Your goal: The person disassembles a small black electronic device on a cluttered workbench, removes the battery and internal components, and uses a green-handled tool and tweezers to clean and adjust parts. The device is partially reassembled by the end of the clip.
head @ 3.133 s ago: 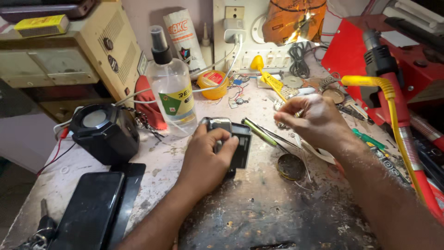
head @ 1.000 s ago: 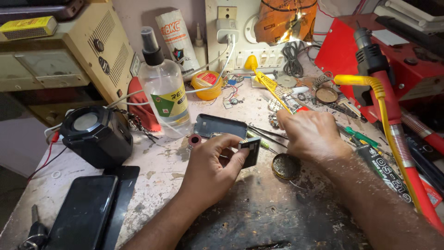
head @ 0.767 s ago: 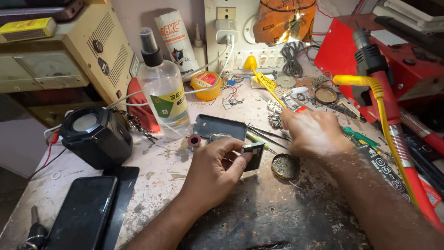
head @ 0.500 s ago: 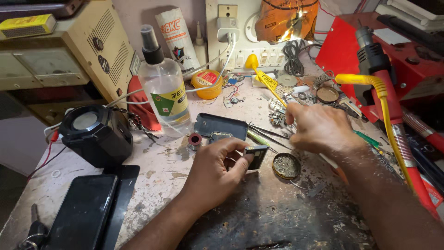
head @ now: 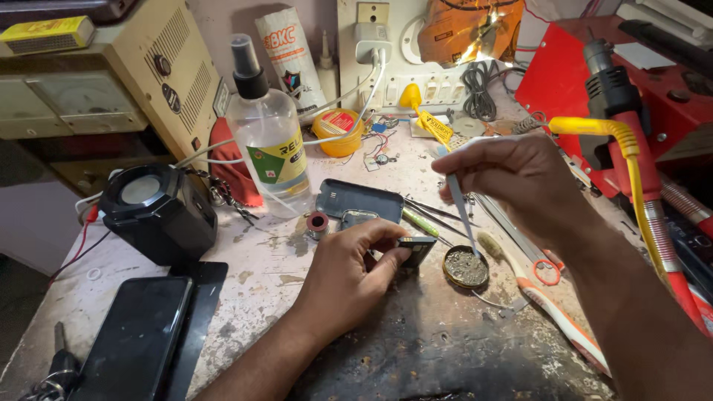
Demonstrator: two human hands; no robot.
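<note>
My left hand point(head: 353, 271) rests on the stained workbench point(head: 416, 349) and pinches a small dark phone part point(head: 417, 247) at its edge. Raised above the bench, my right hand point(head: 523, 178) holds thin metal tweezers point(head: 462, 217) that point down. Their tip hangs just over a round open tin of grey paste point(head: 466, 267), right of the phone part. A dark phone back cover point(head: 358, 200) lies just behind my left hand.
A clear spray bottle point(head: 269, 145), a black speaker point(head: 157, 213) and a dark smartphone point(head: 137, 338) stand at the left. A toothbrush point(head: 553, 301) lies at the right, beside a red and yellow handled tool point(head: 642, 178). A yellow tin point(head: 338, 131) and a wall socket strip point(head: 394, 52) are at the back.
My right hand has come off the bench at the right, now holding tweezers, and has risen and moved left over the round tin. My left hand keeps its grip on the phone part.
</note>
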